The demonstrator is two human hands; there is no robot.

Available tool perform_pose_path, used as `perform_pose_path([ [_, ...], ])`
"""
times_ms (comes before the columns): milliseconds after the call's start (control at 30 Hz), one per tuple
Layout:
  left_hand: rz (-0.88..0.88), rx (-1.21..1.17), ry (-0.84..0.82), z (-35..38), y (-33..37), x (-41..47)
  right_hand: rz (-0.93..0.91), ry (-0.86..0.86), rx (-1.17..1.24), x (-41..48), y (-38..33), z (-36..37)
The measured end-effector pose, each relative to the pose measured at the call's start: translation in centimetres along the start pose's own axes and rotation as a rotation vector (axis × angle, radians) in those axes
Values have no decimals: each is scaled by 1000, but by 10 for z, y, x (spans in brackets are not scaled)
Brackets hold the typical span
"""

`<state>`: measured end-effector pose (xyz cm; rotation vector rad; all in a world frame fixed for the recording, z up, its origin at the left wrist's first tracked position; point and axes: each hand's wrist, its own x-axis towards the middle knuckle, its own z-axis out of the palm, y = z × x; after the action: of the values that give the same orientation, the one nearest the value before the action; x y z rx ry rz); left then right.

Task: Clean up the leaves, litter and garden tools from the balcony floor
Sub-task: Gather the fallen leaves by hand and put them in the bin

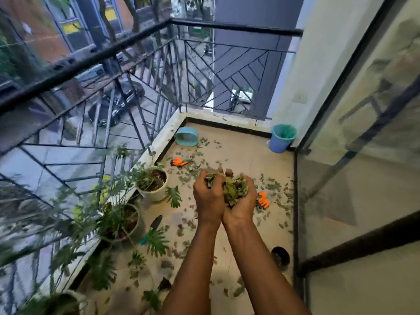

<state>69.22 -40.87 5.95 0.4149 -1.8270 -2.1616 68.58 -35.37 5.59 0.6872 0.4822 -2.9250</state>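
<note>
Head: leaves (234,189) cupped between left hand (210,197), right hand (243,206).

Head-worn view, facing down, balcony floor (238,153) near

We see the leaves (235,189) only in part, since the curled fingers of the left hand (210,196) and right hand (242,202) cover much of the clump, and both forearms run off the bottom edge. The right hand also hides most of an orange thing (264,200), so we cannot tell what it is, and plant fronds cover the middle of the trowel (156,221). The pot (72,300) at lower left is cut by the edge and smeared, the railing (75,67) is blurred, and the small dark round thing (280,255) is too unclear for us to name.
</note>
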Motion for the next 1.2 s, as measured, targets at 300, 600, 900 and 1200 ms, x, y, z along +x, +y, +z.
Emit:
perform_pose_path([
  [300, -20, -121, -96, 69, 6, 100, -157, 32, 38, 88, -42, 64],
  [600, -447, -438, -184, 194, -43, 238, -309, 100, 145, 245, -129, 89],
  [900, -298, -238, -177, 303, -65, 355, -361, 116, -281, 393, -202, 127],
  [1200, -331, -185, -125, 377, -89, 455, -387, 194, -133, 513, -240, 140],
])
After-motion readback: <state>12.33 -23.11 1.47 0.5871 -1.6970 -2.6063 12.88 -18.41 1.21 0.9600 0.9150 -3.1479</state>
